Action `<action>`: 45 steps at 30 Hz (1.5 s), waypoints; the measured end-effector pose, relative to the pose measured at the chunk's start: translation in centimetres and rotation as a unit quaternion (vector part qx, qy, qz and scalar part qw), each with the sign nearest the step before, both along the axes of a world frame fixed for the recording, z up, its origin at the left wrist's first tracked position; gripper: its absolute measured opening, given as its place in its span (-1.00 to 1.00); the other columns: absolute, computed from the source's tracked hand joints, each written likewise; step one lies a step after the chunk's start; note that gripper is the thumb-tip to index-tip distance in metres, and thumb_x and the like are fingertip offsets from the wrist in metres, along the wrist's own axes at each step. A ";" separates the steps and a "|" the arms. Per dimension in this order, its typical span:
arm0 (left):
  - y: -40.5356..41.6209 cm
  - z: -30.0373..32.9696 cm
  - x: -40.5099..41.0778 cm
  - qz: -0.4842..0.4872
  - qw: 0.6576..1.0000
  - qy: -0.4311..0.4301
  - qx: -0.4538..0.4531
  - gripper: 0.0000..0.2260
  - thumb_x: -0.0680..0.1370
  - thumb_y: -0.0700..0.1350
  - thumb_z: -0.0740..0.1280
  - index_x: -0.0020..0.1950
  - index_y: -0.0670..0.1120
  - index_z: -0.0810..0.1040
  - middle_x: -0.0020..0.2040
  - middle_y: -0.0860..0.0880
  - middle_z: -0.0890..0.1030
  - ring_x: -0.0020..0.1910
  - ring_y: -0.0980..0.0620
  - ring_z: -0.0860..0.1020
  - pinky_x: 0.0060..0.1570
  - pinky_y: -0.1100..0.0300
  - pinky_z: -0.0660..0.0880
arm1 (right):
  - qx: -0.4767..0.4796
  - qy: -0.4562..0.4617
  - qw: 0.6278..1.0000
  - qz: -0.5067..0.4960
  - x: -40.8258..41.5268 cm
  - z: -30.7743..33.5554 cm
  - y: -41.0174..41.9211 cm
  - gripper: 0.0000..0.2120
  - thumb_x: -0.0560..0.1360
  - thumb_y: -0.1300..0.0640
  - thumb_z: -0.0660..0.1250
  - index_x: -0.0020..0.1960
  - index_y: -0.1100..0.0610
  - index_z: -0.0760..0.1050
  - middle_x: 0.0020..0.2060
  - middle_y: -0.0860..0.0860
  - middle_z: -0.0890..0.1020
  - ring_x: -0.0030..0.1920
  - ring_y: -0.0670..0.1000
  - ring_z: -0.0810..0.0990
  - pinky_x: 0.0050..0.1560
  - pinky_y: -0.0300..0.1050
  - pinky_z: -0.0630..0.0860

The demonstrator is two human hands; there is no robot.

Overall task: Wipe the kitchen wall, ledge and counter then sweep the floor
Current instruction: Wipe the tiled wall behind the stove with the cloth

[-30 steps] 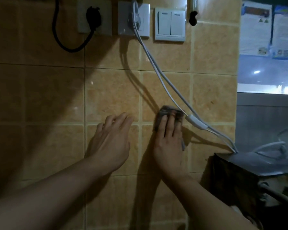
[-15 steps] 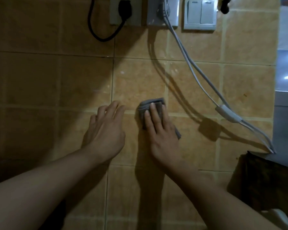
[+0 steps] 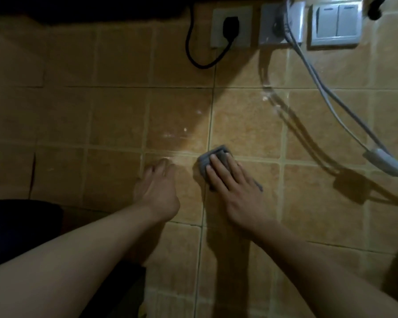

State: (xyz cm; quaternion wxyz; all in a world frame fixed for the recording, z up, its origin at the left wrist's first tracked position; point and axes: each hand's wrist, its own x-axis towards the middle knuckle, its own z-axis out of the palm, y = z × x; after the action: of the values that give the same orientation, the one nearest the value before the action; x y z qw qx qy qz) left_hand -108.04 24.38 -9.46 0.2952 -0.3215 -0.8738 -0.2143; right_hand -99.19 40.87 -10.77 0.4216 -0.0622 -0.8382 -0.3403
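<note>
The person is pressing the right hand (image 3: pixel 236 191) flat on a small grey cloth (image 3: pixel 213 159), with the fingers straight and close together, against the tan tiled wall (image 3: pixel 115 115). The cloth is lying just right of a vertical grout line, well below the double light switch (image 3: pixel 336 23). The left hand (image 3: pixel 157 191) is resting on the wall just left of the cloth, apart from it, with the fingers straight and holding nothing. Left of the switch, a black plug (image 3: pixel 230 27) is sitting in a socket (image 3: pixel 232 27), and its black cord (image 3: pixel 193 53) is hanging in a loop below. Between that socket and the switch, grey cables (image 3: pixel 326 97) are leaving a second socket and running down to the right, well away from the cloth. No writing is readable on the switch or the sockets.
</note>
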 end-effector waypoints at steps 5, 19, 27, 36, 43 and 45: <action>-1.3 1.0 -0.6 -0.005 1.000 -0.008 0.022 -0.39 0.47 -0.18 0.28 0.46 -0.02 0.11 0.45 -0.03 0.17 0.41 -0.13 0.15 0.33 -0.08 0.24 | -0.098 0.057 0.993 -0.026 -0.2 6.7 -1.4 -0.45 0.63 0.07 -0.08 0.53 0.02 -0.28 0.50 -0.01 -0.33 0.48 0.06 -0.39 0.40 -0.06 -0.36; -4.1 -1.4 0.5 0.035 0.991 -0.109 0.068 -0.50 0.50 -0.25 0.21 0.42 -0.06 0.18 0.37 -0.06 0.30 0.35 -0.10 0.25 0.32 -0.02 0.26 | -0.063 -0.025 0.998 0.018 -4.9 6.7 -6.0 -0.42 0.60 0.04 -0.01 0.55 0.02 -0.15 0.53 0.00 -0.20 0.52 0.07 -0.24 0.49 -0.02 -0.20; -5.0 -3.2 0.0 0.075 0.978 -0.177 0.081 -0.60 0.55 -0.20 0.20 0.37 -0.12 0.23 0.34 -0.15 0.35 0.32 -0.15 0.33 0.28 -0.01 0.37 | 0.011 -0.171 0.981 0.086 -7.1 -3.3 -6.9 -0.46 0.62 0.09 -0.03 0.55 -0.03 -0.14 0.54 -0.02 -0.18 0.50 0.06 -0.32 0.45 -0.04 -0.29; -4.6 -3.5 0.5 0.070 0.982 -0.172 0.021 -0.55 0.52 -0.19 0.21 0.41 -0.11 0.25 0.32 -0.13 0.40 0.29 -0.14 0.38 0.24 -0.03 0.43 | -0.046 -0.062 0.997 0.011 -3.3 1.1 -4.2 -0.46 0.62 0.07 -0.05 0.53 -0.09 -0.17 0.53 -0.08 -0.21 0.51 0.00 -0.28 0.49 0.04 -0.21; -2.6 -5.0 1.8 0.057 0.988 -0.145 -0.001 -0.44 0.53 -0.21 0.19 0.50 -0.05 0.08 0.46 -0.07 0.24 0.42 -0.11 0.19 0.30 0.01 0.29 | 0.017 -0.117 0.992 0.045 -1.8 -7.3 -1.2 -0.39 0.37 0.09 0.02 0.41 0.07 0.37 0.42 0.06 0.36 0.43 0.12 0.26 0.39 0.09 0.22; -1.9 -5.9 2.5 0.042 0.990 -0.135 -0.004 -0.41 0.53 -0.22 0.20 0.52 -0.06 0.05 0.48 -0.05 0.18 0.44 -0.10 0.14 0.32 0.03 0.27 | 0.031 -0.177 0.983 0.033 -0.8 -9.7 -0.3 -0.39 0.37 0.07 0.05 0.43 0.05 0.34 0.44 0.03 0.33 0.44 0.11 0.27 0.41 0.00 0.03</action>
State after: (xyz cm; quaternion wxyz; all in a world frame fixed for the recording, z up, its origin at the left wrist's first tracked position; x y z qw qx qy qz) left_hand -105.51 22.48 -15.33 0.1816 -0.2542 -0.9192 -0.2398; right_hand -99.95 40.59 -20.50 0.2793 0.0400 -0.8901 -0.3580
